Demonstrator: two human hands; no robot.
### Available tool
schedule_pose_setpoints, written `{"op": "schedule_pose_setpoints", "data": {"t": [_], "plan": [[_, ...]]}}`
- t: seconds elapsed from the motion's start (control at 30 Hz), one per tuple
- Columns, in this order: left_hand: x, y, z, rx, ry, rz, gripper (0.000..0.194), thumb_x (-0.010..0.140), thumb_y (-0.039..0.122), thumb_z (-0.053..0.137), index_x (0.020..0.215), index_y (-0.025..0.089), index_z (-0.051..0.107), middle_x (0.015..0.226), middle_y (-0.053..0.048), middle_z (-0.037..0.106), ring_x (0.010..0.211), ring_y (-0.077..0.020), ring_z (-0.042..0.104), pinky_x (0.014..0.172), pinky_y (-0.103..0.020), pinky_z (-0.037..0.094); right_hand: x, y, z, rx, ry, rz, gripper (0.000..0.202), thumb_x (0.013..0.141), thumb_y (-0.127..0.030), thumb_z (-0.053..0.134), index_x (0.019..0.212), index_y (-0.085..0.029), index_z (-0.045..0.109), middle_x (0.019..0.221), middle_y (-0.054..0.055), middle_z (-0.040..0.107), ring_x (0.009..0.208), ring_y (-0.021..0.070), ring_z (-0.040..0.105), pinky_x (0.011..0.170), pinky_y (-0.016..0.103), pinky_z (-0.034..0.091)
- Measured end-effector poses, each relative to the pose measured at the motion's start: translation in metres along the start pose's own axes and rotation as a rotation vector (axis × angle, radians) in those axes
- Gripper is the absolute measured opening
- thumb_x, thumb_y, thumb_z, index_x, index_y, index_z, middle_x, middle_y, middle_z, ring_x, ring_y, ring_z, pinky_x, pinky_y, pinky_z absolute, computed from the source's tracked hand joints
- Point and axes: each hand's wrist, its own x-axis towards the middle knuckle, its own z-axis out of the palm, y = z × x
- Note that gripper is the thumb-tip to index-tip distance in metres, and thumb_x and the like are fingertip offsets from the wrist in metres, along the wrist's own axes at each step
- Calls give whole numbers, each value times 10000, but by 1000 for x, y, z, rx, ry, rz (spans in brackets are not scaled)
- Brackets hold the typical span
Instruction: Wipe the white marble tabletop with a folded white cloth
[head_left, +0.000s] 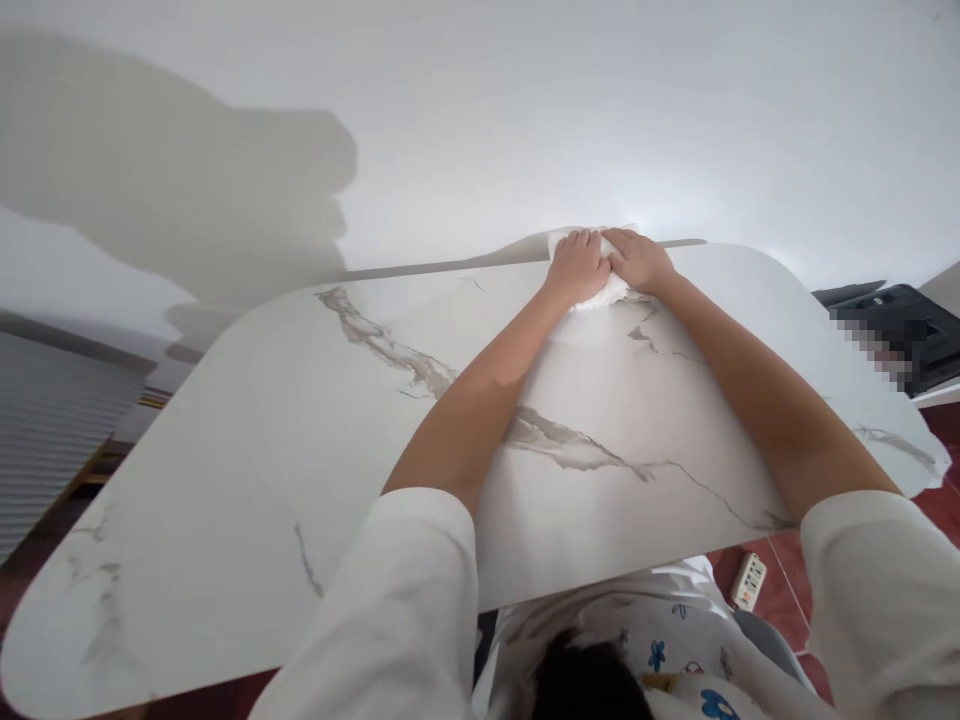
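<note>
Both arms reach across a white marble-patterned table [247, 430] to its far edge by the wall. A crumpled white cloth or tissue [602, 297] lies at that edge, under both hands. My left hand [580, 265] presses on its left part, fingers bent and held together. Beside it, my right hand [637, 260] rests on the right part of the white material, its fingers reaching left over it. The thumbs are close together, and the palms hide part of the material.
A white wall [480, 120] stands along the table's far edge. At the right is a black object [930, 330], partly blurred. A power strip [748, 582] lies on the red floor. A grey ribbed panel [60, 430] is at the left.
</note>
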Motion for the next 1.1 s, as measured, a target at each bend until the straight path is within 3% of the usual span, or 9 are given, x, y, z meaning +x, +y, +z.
{"op": "schedule_pose_setpoints", "data": {"t": [0.2, 0.4, 0.57, 0.77, 0.97, 1.1], "plan": [[-15, 10, -6, 76, -4, 16, 497, 909, 164, 358, 1381, 30, 439, 1407, -223, 494, 1360, -314, 409, 1156, -468, 290, -16, -10, -5, 57, 41, -27, 584, 961, -355, 242, 1458, -100, 414, 1513, 124, 457, 1407, 266, 394, 1140, 454, 344], [-53, 35, -19, 111, -59, 10, 554, 911, 150, 363, 1432, -37, 365, 1505, -265, 385, 1435, -314, 328, 1195, -453, 233, -54, -29, -14, 77, 22, -5, 617, 916, -297, 300, 1471, -45, 390, 1539, 149, 414, 1432, 270, 359, 1170, 435, 307], [-105, 65, -33, 133, -43, -2, 551, 917, 182, 367, 1428, -26, 380, 1500, -270, 396, 1428, -346, 341, 1175, -492, 269, -102, -54, -26, 65, -12, -12, 606, 925, -305, 297, 1484, -84, 377, 1556, 121, 392, 1451, 269, 337, 1180, 465, 305], [-177, 104, -50, 159, -93, 17, 590, 916, 230, 361, 1432, -55, 358, 1512, -284, 374, 1424, -398, 335, 1165, -531, 285, -178, -99, -48, 44, -39, 13, 616, 935, -296, 288, 1492, -46, 366, 1563, 134, 375, 1459, 266, 324, 1193, 441, 303], [-246, 136, -62, 137, -76, 45, 598, 899, 241, 369, 1443, -6, 361, 1517, -272, 381, 1433, -394, 330, 1140, -566, 330, -251, -139, -60, 42, 27, 37, 585, 946, -314, 300, 1481, -101, 408, 1548, 115, 400, 1446, 270, 351, 1157, 469, 367], [-285, 147, -72, 150, -48, 77, 595, 921, 258, 328, 1436, -38, 365, 1512, -281, 384, 1431, -402, 332, 1147, -545, 337, -282, -161, -64, 41, 77, 2, 583, 951, -318, 296, 1468, -83, 429, 1529, 132, 423, 1432, 277, 377, 1134, 468, 399]]}}
